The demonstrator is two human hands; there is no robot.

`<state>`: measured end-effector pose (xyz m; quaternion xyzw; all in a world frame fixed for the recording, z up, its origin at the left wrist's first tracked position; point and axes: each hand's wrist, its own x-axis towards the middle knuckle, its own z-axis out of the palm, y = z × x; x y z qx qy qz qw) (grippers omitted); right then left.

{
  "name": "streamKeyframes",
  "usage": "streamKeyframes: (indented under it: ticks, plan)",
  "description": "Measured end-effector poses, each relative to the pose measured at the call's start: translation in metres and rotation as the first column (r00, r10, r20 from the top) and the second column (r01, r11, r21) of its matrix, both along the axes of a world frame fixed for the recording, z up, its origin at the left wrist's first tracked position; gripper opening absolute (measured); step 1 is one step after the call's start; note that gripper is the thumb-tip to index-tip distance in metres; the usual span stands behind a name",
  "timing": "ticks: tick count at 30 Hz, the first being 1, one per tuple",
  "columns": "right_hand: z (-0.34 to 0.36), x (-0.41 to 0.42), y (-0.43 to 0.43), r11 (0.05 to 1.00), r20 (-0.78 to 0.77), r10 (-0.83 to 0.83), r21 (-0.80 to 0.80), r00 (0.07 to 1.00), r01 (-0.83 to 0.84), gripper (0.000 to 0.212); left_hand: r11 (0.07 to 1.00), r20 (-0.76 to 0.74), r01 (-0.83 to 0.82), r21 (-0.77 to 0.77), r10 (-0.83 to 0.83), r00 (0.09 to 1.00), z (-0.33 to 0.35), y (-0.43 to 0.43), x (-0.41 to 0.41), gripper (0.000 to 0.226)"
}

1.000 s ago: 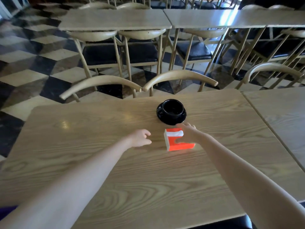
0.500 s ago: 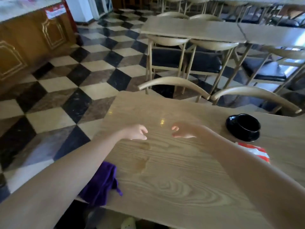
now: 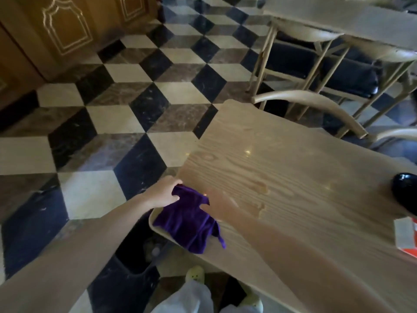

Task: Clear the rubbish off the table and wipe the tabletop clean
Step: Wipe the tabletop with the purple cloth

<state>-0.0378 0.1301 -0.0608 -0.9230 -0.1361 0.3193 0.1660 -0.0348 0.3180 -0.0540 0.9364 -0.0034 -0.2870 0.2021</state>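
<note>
A purple cloth (image 3: 187,222) lies bunched on the near left corner of the wooden table (image 3: 293,159), partly hanging over the edge. My left hand (image 3: 163,193) grips the cloth's far left end. Blurred by motion, my right hand (image 3: 220,205) has its fingers stretched out at the cloth's right edge. Two wet stains (image 3: 259,188) mark the tabletop just right of my hands. At the right edge of the view are a black cup on a saucer (image 3: 406,190) and an orange and white box (image 3: 406,236), both cut off.
A black bin (image 3: 135,256) stands on the floor under the table's near corner, beside my feet. Curved-back chairs (image 3: 316,102) line the table's far side, with another table behind them. A brown cabinet (image 3: 67,30) stands at the far left across the checkered floor.
My view has swung left and down. Both hands came back from the middle of the table to its near left corner, and my left hand took hold of the purple cloth.
</note>
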Motion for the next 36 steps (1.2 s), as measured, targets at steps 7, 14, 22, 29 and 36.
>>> streamKeyframes:
  ticks: [7, 14, 22, 29, 36]
  plan:
    - [-0.016, -0.014, 0.015, 0.985, 0.167, -0.149, -0.060, 0.975, 0.161, 0.034, 1.000, 0.038, -0.019, -0.012, 0.020, 0.999, -0.018, -0.004, 0.005, 0.050]
    - [-0.018, -0.038, -0.022, 0.913, 0.063, -0.406, 0.078, 0.912, 0.401, 0.024, 0.979, 0.070, 0.148, -0.137, -0.139, 0.988, -0.021, -0.036, 0.018, 0.020]
    - [-0.016, -0.050, -0.094, 0.821, 0.320, -0.547, 0.024, 0.773, 0.571, 0.022, 0.913, 0.121, 0.267, -0.309, -0.241, 0.963, -0.031, -0.123, 0.040, 0.019]
    - [-0.037, 0.004, -0.136, 0.770, 0.524, -0.535, -0.022, 0.663, 0.638, 0.024, 0.930, 0.173, 0.141, -0.341, -0.086, 0.981, -0.044, -0.179, 0.082, 0.027]
    - [-0.067, -0.012, -0.119, 0.922, 0.546, -0.279, -0.077, 0.790, 0.379, 0.056, 0.953, 0.548, 0.248, -0.177, -0.114, 0.829, -0.075, -0.159, 0.118, 0.040]
